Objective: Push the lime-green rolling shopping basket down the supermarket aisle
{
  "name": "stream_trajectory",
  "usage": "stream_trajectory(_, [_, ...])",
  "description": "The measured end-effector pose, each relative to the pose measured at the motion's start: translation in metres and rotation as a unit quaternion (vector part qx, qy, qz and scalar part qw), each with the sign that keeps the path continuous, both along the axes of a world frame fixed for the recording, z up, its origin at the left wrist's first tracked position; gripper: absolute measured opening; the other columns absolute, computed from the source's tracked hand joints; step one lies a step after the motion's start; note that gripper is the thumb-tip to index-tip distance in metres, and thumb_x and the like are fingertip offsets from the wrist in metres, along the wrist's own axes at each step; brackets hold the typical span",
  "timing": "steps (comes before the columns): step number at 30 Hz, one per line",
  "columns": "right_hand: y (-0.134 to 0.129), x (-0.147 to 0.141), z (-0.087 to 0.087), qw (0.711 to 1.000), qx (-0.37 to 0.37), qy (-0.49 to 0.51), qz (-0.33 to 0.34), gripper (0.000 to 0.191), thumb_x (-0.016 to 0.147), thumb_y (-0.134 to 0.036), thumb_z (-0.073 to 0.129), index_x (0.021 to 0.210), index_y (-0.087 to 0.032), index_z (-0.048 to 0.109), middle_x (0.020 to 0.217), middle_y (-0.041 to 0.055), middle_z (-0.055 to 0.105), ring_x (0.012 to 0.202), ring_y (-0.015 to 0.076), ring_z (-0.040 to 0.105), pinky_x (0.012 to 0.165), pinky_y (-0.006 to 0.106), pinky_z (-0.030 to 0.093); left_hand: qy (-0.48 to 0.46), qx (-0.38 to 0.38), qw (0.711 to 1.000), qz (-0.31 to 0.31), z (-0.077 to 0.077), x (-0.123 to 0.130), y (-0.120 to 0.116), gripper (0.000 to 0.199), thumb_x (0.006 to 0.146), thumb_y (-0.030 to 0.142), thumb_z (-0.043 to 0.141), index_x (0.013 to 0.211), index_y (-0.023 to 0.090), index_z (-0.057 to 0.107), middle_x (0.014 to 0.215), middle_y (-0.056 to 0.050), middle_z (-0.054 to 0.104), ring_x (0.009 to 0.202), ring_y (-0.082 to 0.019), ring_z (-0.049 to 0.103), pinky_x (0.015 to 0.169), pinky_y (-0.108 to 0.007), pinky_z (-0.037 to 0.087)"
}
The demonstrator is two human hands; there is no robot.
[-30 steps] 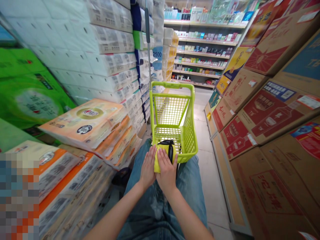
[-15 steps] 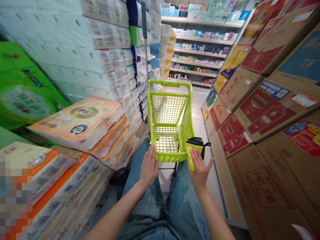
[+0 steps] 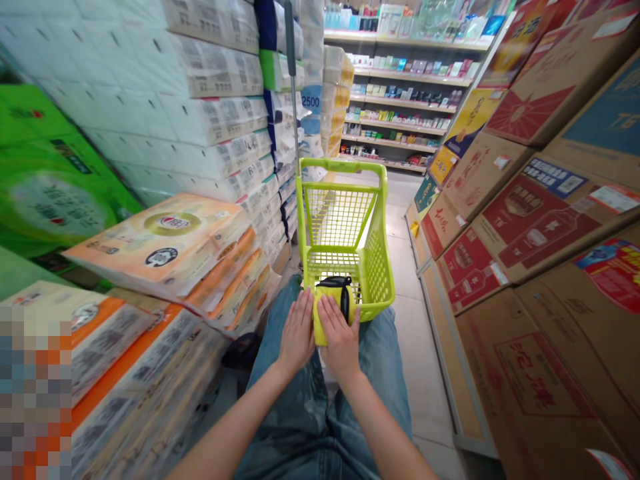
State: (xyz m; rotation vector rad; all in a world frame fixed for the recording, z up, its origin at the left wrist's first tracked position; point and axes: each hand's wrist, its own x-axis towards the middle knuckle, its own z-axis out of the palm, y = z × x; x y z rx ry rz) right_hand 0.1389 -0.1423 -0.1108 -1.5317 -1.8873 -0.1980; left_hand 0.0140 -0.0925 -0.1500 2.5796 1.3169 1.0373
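Stacked tissue packs (image 3: pixel 215 120) beside cardboard cartons (image 3: pixel 530 227)

This was a shop aisle. Left of the fingers (image 3: pixel 300 327) rose stacks of wrapped toilet paper (image 3: pixel 210 87); right of them stood printed cardboard cartons (image 3: pixel 530 220). Just ahead of them was a green shopping cart (image 3: pixel 345 213), and far beyond them ran shelves of packaged goods (image 3: pixel 400 93).

Bare L forearm (image 3: pixel 225 433) and R forearm (image 3: pixel 387 427) reach up from bottom of view, angling in twd centre. L hand (image 3: pixel 297 331) and R hand (image 3: pixel 341 341) sit just beside each other, palms down, fingers extended & pointing fwd, thumbs inward, wrists slightly bent.
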Motion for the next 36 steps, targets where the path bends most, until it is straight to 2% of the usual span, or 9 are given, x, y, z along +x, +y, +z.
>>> stream_trajectory(3, [-0.014,0.037,-0.005,1.000,-0.001,-0.020,-0.006,0.076,0.080,-0.003,0.040,0.152,-0.024,0.033,0.147,0.0058,0.054,0.139,0.0181,0.046,0.121,0.053,-0.011,0.002,-0.001,1.000,0.017,0.002,0.003,-0.001,0.072,0.093,0.010,0.035,0.158,0.016,0.004,0.161,-0.015,0.027,0.152,-0.024,0.016,0.119,-0.049,0.029])
stream_trajectory(7, [-0.028,0.100,-0.011,0.996,0.017,-0.031,-0.083,0.077,0.078,-0.002,0.038,0.152,-0.026,0.035,0.146,0.0057,0.055,0.138,0.0202,0.048,0.122,0.056,-0.005,0.002,0.003,1.000,0.016,0.003,0.004,0.000,0.072,0.093,0.009,0.035,0.158,0.016,0.005,0.162,-0.014,0.026,0.152,-0.025,0.018,0.119,-0.050,0.029])
stream_trajectory(10, [-0.030,0.124,-0.013,0.992,0.041,-0.020,-0.118,0.075,0.079,-0.002,0.038,0.149,-0.026,0.040,0.143,0.0065,0.058,0.134,0.0214,0.052,0.122,0.057,-0.003,0.002,0.002,1.000,0.011,0.003,0.004,0.000,0.073,0.092,0.008,0.036,0.158,0.016,0.005,0.162,-0.014,0.025,0.152,-0.024,0.017,0.120,-0.050,0.028])
stream_trajectory(14, [-0.022,0.089,-0.014,0.987,0.067,0.003,-0.145,0.071,0.080,-0.003,0.038,0.149,-0.020,0.040,0.142,0.0109,0.058,0.135,0.0234,0.051,0.122,0.057,0.001,-0.006,-0.001,1.000,0.017,0.001,0.006,-0.001,0.074,0.092,0.008,0.035,0.158,0.016,0.003,0.163,-0.014,0.024,0.153,-0.024,0.015,0.120,-0.050,0.027])
stream_trajectory(20, [0.001,-0.011,-0.007,0.998,0.036,0.018,-0.041,0.064,0.085,-0.007,0.040,0.149,-0.017,0.040,0.145,0.0102,0.055,0.139,0.0189,0.046,0.124,0.048,-0.004,-0.001,-0.004,1.000,0.002,-0.005,-0.001,0.002,0.069,0.095,0.014,0.035,0.158,0.019,0.006,0.163,-0.013,0.022,0.152,-0.024,0.016,0.120,-0.049,0.028])
stream_trajectory(23, [0.006,-0.017,-0.001,1.000,0.021,0.012,-0.009,0.065,0.084,-0.007,0.042,0.149,-0.018,0.040,0.145,0.0084,0.055,0.140,0.0169,0.045,0.124,0.046,-0.005,0.002,-0.007,1.000,-0.004,-0.005,-0.004,0.004,0.068,0.096,0.017,0.036,0.158,0.020,0.008,0.163,-0.013,0.023,0.152,-0.024,0.017,0.120,-0.049,0.027])
stream_trajectory(28, [-0.012,0.045,-0.004,0.999,0.005,-0.037,0.032,0.075,0.080,-0.004,0.040,0.152,-0.023,0.034,0.146,0.0064,0.055,0.139,0.0177,0.046,0.123,0.051,-0.008,-0.004,-0.004,1.000,0.003,0.000,0.000,0.001,0.073,0.092,0.009,0.034,0.158,0.018,0.004,0.162,-0.014,0.025,0.152,-0.024,0.016,0.119,-0.051,0.029])
stream_trajectory(33, [-0.035,0.117,-0.013,0.996,0.020,-0.032,-0.078,0.078,0.079,-0.003,0.037,0.153,-0.026,0.032,0.147,0.0070,0.054,0.138,0.0197,0.048,0.122,0.054,-0.001,-0.013,-0.007,1.000,0.008,0.001,0.004,-0.001,0.076,0.090,0.006,0.034,0.158,0.018,0.003,0.163,-0.012,0.022,0.152,-0.024,0.015,0.120,-0.051,0.028])
stream_trajectory(36, [-0.036,0.125,-0.015,0.993,0.028,-0.012,-0.118,0.076,0.079,-0.002,0.037,0.151,-0.025,0.036,0.146,0.0082,0.054,0.137,0.0202,0.049,0.123,0.053,0.000,-0.017,-0.009,1.000,0.007,0.000,0.005,0.000,0.076,0.091,0.006,0.035,0.158,0.019,0.002,0.163,-0.013,0.022,0.152,-0.025,0.016,0.120,-0.051,0.027])
